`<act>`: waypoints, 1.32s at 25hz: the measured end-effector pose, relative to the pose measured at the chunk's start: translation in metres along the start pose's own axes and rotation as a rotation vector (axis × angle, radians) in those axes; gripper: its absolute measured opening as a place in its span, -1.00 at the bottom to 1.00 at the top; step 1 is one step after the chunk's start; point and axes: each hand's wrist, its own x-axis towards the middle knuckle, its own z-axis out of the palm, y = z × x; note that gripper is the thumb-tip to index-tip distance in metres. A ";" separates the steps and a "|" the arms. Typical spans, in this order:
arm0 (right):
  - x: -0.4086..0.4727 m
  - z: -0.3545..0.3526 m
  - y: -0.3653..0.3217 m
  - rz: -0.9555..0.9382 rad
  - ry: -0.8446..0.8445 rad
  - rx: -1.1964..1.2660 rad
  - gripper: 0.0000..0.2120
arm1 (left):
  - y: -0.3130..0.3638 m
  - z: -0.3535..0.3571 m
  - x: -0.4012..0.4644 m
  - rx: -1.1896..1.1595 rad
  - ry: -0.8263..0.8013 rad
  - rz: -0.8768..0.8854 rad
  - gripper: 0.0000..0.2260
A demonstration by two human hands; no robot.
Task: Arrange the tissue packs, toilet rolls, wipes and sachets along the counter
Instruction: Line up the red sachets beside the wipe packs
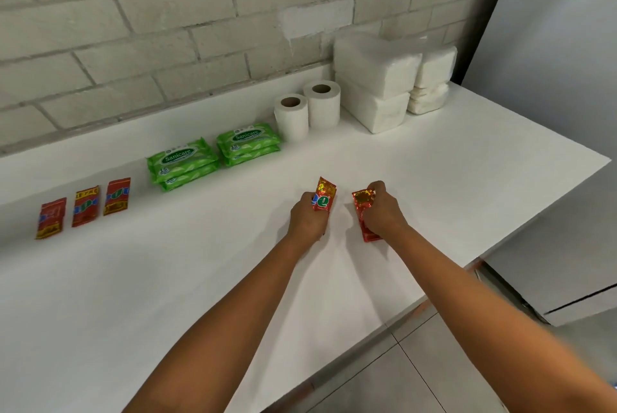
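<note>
My left hand (305,220) grips a red and gold sachet (324,194) that sticks up from its fingers. My right hand (384,212) holds a second red sachet (363,209), which touches the white counter (200,279). Three more red sachets (83,207) lie in a row at the left. Beyond them sit two stacks of green wipes packs (215,154), then two upright toilet rolls (307,109). White tissue packs (390,79) are piled at the back right against the wall.
A pale brick wall (167,29) runs behind the counter. The counter's right edge (500,245) drops to a tiled floor (417,362). A grey cabinet front (567,179) stands to the right.
</note>
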 end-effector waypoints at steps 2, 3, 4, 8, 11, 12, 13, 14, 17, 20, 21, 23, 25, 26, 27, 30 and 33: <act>-0.003 0.004 -0.021 -0.077 -0.018 0.062 -0.57 | -0.007 -0.023 -0.006 -0.134 0.085 0.033 -0.58; -0.005 0.009 -0.034 -0.108 -0.013 0.100 -0.58 | -0.012 -0.038 -0.009 -0.180 0.151 0.074 -0.54; -0.006 0.014 -0.046 -0.127 -0.001 0.138 -0.60 | -0.016 -0.051 -0.012 -0.199 0.208 0.113 -0.51; -0.025 0.064 -0.107 -0.211 -0.040 0.250 -0.78 | -0.050 -0.124 -0.025 -0.206 0.388 0.105 -0.68; -0.050 0.116 -0.156 -0.265 -0.180 0.266 -0.75 | -0.084 -0.190 -0.033 -0.189 0.483 0.062 -0.71; -0.057 0.132 -0.170 -0.296 -0.224 0.249 -0.71 | -0.094 -0.207 -0.035 -0.168 0.503 0.061 -0.70; -0.065 0.149 -0.185 -0.331 -0.258 0.230 -0.68 | -0.105 -0.225 -0.038 -0.138 0.521 0.053 -0.68; -0.074 0.168 -0.201 -0.357 -0.285 0.213 -0.65 | -0.117 -0.244 -0.042 -0.107 0.541 0.037 -0.67; -0.099 0.222 -0.243 -0.418 -0.362 0.188 -0.60 | -0.156 -0.301 -0.054 -0.048 0.598 -0.018 -0.64; -0.122 0.272 -0.276 -0.473 -0.456 0.140 -0.61 | -0.195 -0.356 -0.063 -0.015 0.611 -0.058 -0.63; -0.127 0.285 -0.287 -0.482 -0.479 0.119 -0.60 | -0.206 -0.375 -0.063 -0.013 0.613 -0.066 -0.62; -0.133 0.310 -0.309 -0.484 -0.503 0.071 -0.56 | -0.229 -0.410 -0.060 -0.001 0.623 -0.072 -0.62; -0.136 0.329 -0.325 -0.502 -0.525 0.018 -0.54 | -0.246 -0.432 -0.055 0.004 0.630 -0.094 -0.61; -0.136 0.338 -0.333 -0.509 -0.531 -0.010 -0.53 | -0.254 -0.441 -0.052 -0.003 0.632 -0.103 -0.60; -0.137 0.347 -0.341 -0.520 -0.532 -0.045 -0.52 | -0.261 -0.447 -0.048 -0.011 0.630 -0.111 -0.59; -0.134 0.370 -0.365 -0.556 -0.509 -0.156 -0.54 | -0.278 -0.462 -0.036 0.014 0.602 -0.127 -0.59; -0.131 0.397 -0.390 -0.600 -0.483 -0.246 -0.57 | -0.299 -0.480 -0.015 0.064 0.578 -0.170 -0.63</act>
